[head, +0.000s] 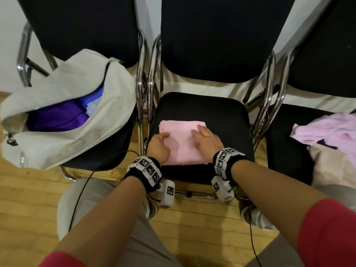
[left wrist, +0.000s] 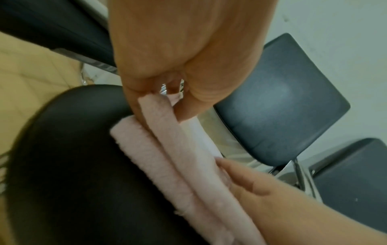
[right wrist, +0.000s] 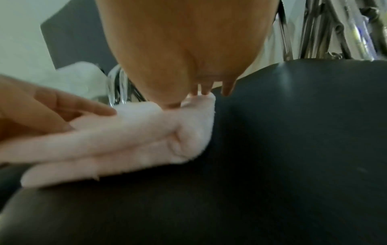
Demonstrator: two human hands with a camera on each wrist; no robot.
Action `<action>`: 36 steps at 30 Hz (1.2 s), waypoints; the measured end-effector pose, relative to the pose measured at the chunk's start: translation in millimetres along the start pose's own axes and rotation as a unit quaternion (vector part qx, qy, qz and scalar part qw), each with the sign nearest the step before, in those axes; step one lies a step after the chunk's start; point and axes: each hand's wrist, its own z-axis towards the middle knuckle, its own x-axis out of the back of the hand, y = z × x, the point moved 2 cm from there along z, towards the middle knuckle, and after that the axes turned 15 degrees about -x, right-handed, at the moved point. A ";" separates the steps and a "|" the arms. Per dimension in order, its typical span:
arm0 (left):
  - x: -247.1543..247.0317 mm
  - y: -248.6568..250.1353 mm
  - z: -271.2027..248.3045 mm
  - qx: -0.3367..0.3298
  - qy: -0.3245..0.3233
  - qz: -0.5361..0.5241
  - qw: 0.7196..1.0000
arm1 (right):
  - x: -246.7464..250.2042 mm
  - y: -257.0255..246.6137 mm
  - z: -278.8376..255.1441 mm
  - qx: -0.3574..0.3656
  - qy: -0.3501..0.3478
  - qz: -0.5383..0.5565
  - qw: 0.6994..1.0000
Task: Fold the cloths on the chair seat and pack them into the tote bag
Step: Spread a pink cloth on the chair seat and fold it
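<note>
A folded pink cloth (head: 183, 149) lies on the black seat of the middle chair (head: 212, 112). My left hand (head: 160, 141) is at its left edge; in the left wrist view the thumb and fingers pinch the upper folded layer of the pink cloth (left wrist: 167, 157). Flat on the right half of the cloth lies my right hand (head: 204, 137), fingers straight, its fingertips (right wrist: 206, 92) touching the far edge of the pink cloth (right wrist: 125, 140). The white tote bag (head: 67, 83) lies open on the left chair with purple and blue cloths (head: 57, 116) inside.
On the right chair sits a loose pile of pale pink and beige cloths (head: 327, 135). Chrome chair frames (head: 146, 89) stand between the seats. Behind the chairs is a white wall, below them a wooden floor (head: 192, 224).
</note>
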 end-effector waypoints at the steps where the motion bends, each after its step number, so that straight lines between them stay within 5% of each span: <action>1: -0.4 -1.0 -0.3 -0.008 -0.004 0.024 1.000 | -4.5 3.7 -0.9 -0.003 -0.035 -0.040 0.999; 9: -1.1 -4.0 -0.5 -0.015 -0.036 0.191 0.981 | -4.2 16.9 -3.8 0.006 -0.094 -0.109 0.990; 14: 2.4 14.6 0.0 -0.099 -0.014 0.308 0.946 | 14.5 10.4 -16.1 0.072 0.012 -0.098 0.992; 17: -9.8 23.1 -3.9 -0.207 -0.097 0.314 0.922 | 20.1 1.9 -27.6 0.154 0.058 -0.101 0.981; 20: -22.3 22.3 -12.4 -0.232 -0.181 0.346 0.891 | 13.4 -1.7 -37.6 0.195 0.014 -0.113 0.974; 31: -31.0 20.2 -20.1 -0.218 -0.219 0.412 0.857 | 3.3 -14.9 -41.1 0.146 0.000 -0.209 0.967; 36: -34.4 22.6 -22.2 -0.221 -0.212 0.447 0.841 | 17.5 -13.0 -44.2 0.105 0.009 -0.107 0.989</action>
